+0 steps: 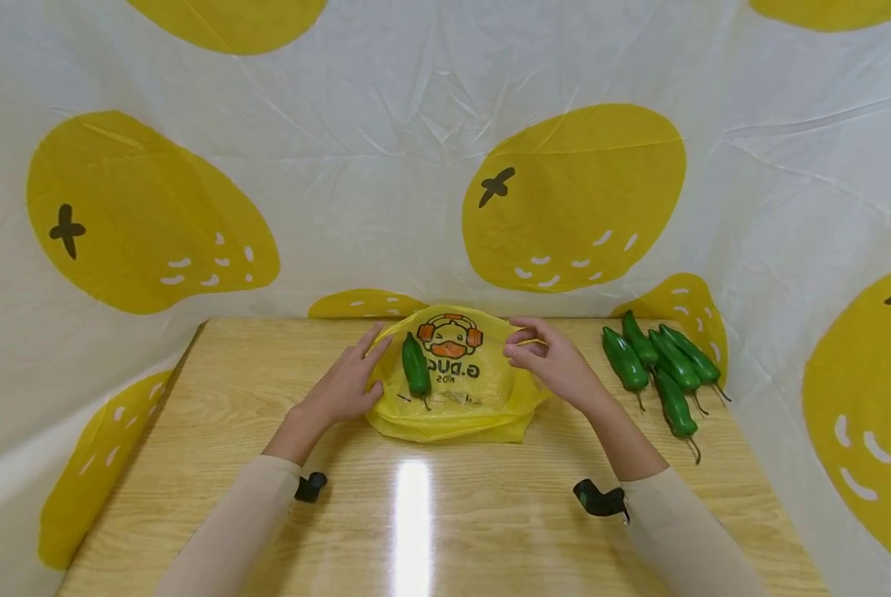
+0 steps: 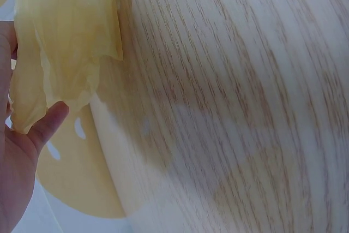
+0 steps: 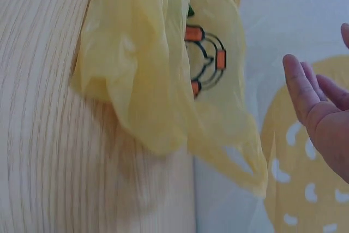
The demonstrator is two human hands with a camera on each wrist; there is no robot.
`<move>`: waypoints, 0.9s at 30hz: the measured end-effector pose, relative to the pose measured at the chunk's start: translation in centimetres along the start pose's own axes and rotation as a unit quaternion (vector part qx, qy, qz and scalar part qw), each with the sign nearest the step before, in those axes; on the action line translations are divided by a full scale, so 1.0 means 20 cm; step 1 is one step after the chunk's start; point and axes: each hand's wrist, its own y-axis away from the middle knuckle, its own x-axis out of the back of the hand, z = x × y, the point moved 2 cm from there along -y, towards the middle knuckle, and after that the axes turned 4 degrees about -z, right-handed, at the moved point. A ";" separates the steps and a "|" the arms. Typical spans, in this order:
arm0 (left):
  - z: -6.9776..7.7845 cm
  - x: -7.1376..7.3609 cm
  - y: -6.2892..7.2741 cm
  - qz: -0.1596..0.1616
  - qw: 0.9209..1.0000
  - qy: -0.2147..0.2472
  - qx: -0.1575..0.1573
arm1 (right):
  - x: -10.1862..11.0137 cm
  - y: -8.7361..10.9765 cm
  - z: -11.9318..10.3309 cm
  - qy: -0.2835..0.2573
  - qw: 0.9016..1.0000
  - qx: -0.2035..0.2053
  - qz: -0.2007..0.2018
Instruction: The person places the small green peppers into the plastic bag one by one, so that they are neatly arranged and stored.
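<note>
A thin yellow plastic bag [image 1: 490,394] lies with its mouth spread, a cartoon duck print showing mirrored on its back wall. Inside the mouth, a green pepper [image 1: 416,366] leans on that wall, stem toward the person. At the bag's left edge, the left hand [image 1: 347,381] has its fingers stretched along the rim and its thumb apart from them; the left wrist view shows bag film between thumb and fingers. Beside the bag's right edge hovers the right hand [image 1: 546,358], fingers loosely bent and holding nothing. A gap separates that hand from the bag in the right wrist view.
Several green peppers [image 1: 673,365] with long stems lie in a cluster at the right of the wooden table [image 1: 490,514]. White cloth [image 1: 386,207] printed with yellow fruit hangs behind the table and along its sides. Black straps with small devices [image 1: 598,499] sit at the wrists.
</note>
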 end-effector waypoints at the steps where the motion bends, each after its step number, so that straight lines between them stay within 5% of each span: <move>1: 0.00 0.00 0.00 0.001 1.000 0.002 0.000 | 0.02 0.02 0.00 -0.002 1.000 0.004 0.005; 13: 0.00 0.00 0.01 0.003 1.000 0.009 0.007 | 0.32 0.17 0.05 0.035 0.993 0.051 0.100; 27: 0.00 0.02 0.01 -0.004 1.000 0.013 0.013 | 0.65 0.23 0.31 0.210 0.965 -0.043 0.148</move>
